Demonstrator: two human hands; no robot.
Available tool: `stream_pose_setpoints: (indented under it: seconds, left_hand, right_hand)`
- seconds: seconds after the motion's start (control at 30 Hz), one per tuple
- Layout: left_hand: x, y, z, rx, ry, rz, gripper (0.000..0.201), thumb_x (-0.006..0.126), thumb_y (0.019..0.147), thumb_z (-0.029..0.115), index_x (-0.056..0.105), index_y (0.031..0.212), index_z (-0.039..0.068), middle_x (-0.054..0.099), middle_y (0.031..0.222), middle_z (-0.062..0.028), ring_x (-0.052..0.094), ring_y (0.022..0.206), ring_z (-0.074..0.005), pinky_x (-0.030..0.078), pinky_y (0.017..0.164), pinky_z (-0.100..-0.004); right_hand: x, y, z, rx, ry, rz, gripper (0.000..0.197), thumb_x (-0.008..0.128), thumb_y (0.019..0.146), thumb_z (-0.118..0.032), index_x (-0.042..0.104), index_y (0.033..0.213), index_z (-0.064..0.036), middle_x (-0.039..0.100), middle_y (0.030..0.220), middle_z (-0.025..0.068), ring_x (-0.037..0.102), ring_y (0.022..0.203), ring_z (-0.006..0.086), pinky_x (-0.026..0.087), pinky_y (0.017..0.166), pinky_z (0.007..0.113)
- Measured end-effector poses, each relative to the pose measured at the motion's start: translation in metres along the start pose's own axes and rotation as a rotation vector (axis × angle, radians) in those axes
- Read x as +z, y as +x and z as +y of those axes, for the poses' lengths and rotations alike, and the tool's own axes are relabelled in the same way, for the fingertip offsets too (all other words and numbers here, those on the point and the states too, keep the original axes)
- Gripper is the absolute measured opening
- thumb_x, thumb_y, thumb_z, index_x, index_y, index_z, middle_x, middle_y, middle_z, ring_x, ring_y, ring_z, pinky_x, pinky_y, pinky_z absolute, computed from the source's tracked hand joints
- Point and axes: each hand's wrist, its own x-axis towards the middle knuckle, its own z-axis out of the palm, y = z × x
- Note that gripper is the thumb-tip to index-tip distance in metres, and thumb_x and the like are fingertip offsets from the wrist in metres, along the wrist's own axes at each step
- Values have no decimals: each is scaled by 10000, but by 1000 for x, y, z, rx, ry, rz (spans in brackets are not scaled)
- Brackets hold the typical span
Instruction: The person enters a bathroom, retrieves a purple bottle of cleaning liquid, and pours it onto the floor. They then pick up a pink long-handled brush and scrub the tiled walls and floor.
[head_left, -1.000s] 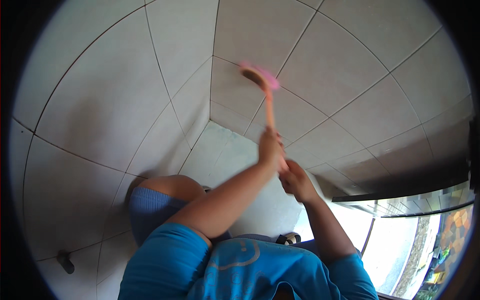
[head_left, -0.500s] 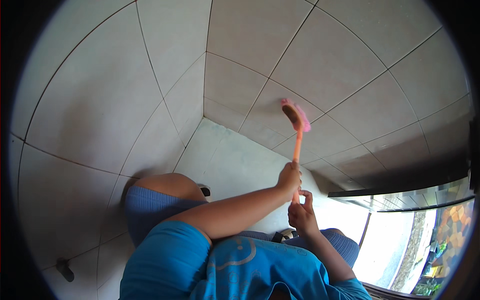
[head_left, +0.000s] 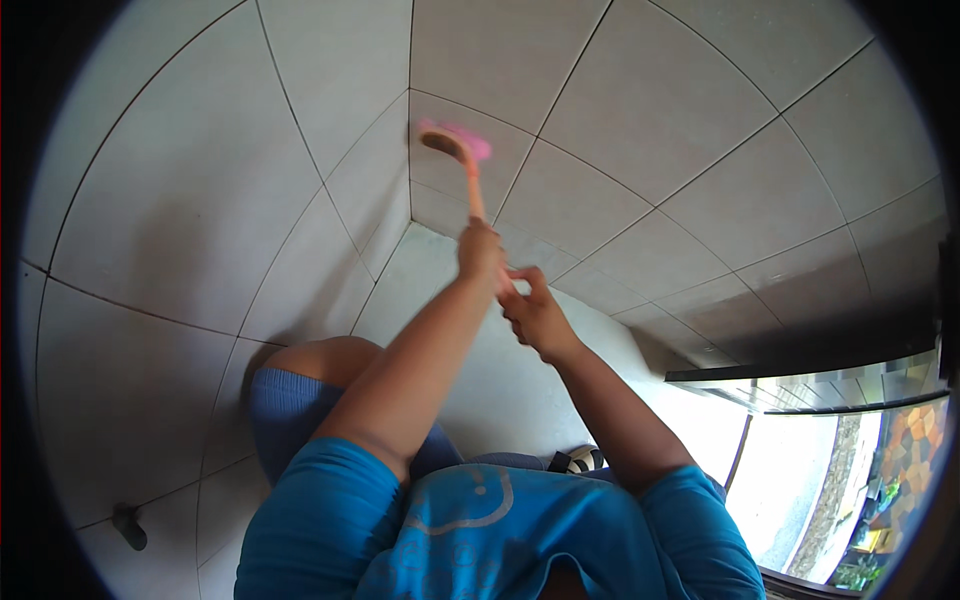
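A long-handled scrub brush (head_left: 474,190) with an orange handle, a brown-backed head and pink bristles is held against the tiled wall (head_left: 590,180), close to the corner on its left. The brush head is a little blurred. My left hand (head_left: 480,250) wraps round the middle of the handle. Lower down, near the handle's end, my right hand (head_left: 538,318) grips it with the fingers curled and the thumb side toward my left hand. Both arms reach forward and up from my body.
A second tiled wall (head_left: 180,200) rises on the left, with a small dark fixture (head_left: 130,527) low on it. The pale floor (head_left: 500,400) lies below, beside my bent knees. A dark-edged ledge (head_left: 800,370) juts out at the right, above a bright opening (head_left: 790,480).
Both hands have moved the brush left and upward along the wall, from the middle tile toward the corner. My right arm now stretches farther forward.
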Motion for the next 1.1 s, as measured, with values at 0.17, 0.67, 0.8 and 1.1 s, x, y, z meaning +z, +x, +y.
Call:
stream_pose_setpoints:
  seconds: [0.17, 0.67, 0.8, 1.1]
  left_hand:
    - [23, -41, -107, -176, 219, -196, 332, 331, 909, 416, 410, 789, 117, 411, 596, 1, 387, 416, -111, 337, 355, -251]
    - [-25, 49, -16, -74, -77, 89, 317, 325, 903, 392, 417, 740, 136, 360, 527, 31, 303, 373, -94, 254, 334, -262]
    - [-20, 67, -109, 48, 233, 95, 337, 341, 900, 392, 430, 696, 138, 360, 495, 39, 322, 358, -96, 255, 314, -250]
    - [7, 15, -199, -102, 371, -132, 365, 295, 916, 411, 428, 767, 106, 414, 560, 6, 374, 389, -101, 309, 336, -267]
  right_hand:
    - [-40, -78, 49, 173, 136, 158, 255, 437, 869, -111, 312, 1088, -145, 410, 602, 2, 297, 405, 44, 215, 334, 194]
    - [8, 47, 30, 21, -122, 7, 324, 545, 831, -228, 364, 1076, -116, 461, 645, 5, 364, 453, 54, 290, 356, 212]
    - [-19, 1, 50, 105, -122, 45, 278, 517, 859, -193, 358, 1071, -106, 496, 657, 8, 408, 488, 56, 329, 398, 217]
    - [-50, -63, 111, 187, -66, 214, 250, 467, 888, -173, 307, 1070, -115, 463, 641, -2, 377, 441, 45, 311, 371, 209]
